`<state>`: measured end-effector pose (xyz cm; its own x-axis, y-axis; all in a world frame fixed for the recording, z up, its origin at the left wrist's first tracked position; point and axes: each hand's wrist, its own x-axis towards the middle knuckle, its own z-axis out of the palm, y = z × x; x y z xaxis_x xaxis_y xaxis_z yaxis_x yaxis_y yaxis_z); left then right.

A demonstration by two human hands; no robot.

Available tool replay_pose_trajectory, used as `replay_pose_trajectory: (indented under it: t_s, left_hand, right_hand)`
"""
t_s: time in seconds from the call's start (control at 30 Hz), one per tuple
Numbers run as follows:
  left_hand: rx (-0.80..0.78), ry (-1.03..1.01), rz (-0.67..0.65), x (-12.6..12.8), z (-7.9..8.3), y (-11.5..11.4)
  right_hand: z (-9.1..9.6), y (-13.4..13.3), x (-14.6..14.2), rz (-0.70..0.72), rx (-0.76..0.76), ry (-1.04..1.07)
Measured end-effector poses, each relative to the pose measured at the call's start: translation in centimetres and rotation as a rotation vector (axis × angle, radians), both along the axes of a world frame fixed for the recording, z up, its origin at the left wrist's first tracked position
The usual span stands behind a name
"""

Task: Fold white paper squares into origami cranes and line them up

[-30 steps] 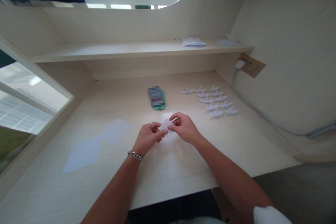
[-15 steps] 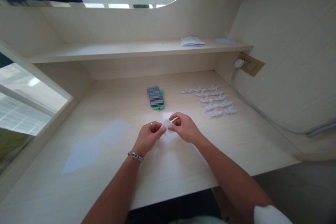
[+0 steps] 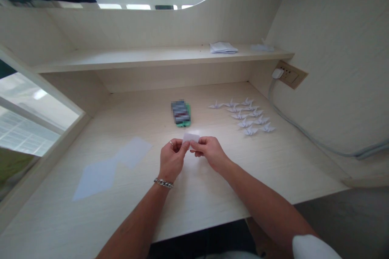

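Observation:
A small folded piece of white paper (image 3: 191, 136) is held between both hands above the middle of the desk. My left hand (image 3: 172, 158), with a ring and a chain bracelet, pinches its left side between thumb and fingers. On the right side, my right hand (image 3: 212, 151) grips the paper the same way, and the two thumbs nearly meet at its lower edge. Several white paper cranes (image 3: 245, 122) stand grouped on the desk to the right. Flat white paper sheets (image 3: 96, 179) lie to the left of my left hand.
Just beyond my hands lies a phone-sized object with a green edge (image 3: 187, 115), its face blurred out. A shelf (image 3: 136, 58) runs along the back with folded white paper (image 3: 223, 47) on it. A grey cable (image 3: 299, 129) hangs from the wall socket (image 3: 291, 75) at right.
The paper has turned in my hands from a diamond-like position so that a straight edge now faces away from me. My thumbs have come closer together, and my left wrist has shifted right.

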<state>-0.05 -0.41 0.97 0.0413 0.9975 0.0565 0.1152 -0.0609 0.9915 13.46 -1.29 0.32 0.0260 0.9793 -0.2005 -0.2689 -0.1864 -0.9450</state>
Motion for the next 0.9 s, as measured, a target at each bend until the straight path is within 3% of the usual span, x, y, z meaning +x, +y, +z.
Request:
replay_pose_trajectory:
  t_s: [0.3, 0.6, 0.8, 0.9]
  left_hand:
    - [-0.039, -0.021, 0.01, 0.3, -0.1, 0.0]
    - [-0.062, -0.063, 0.017, 0.5, 0.1, -0.1]
    - [-0.071, -0.083, 0.048, 0.1, -0.2, -0.1]
    - [-0.056, -0.104, 0.068, 0.1, -0.3, 0.0]
  right_hand:
    - [-0.1, 0.3, -0.1, -0.213, 0.004, 0.149]
    - [-0.2, 0.6, 0.0, -0.2, 0.057, 0.173]
    - [0.2, 1.2, 2.3, -0.445, 0.068, 0.175]
    - [0.1, 1.0, 2.1, -0.286, 0.067, 0.082]
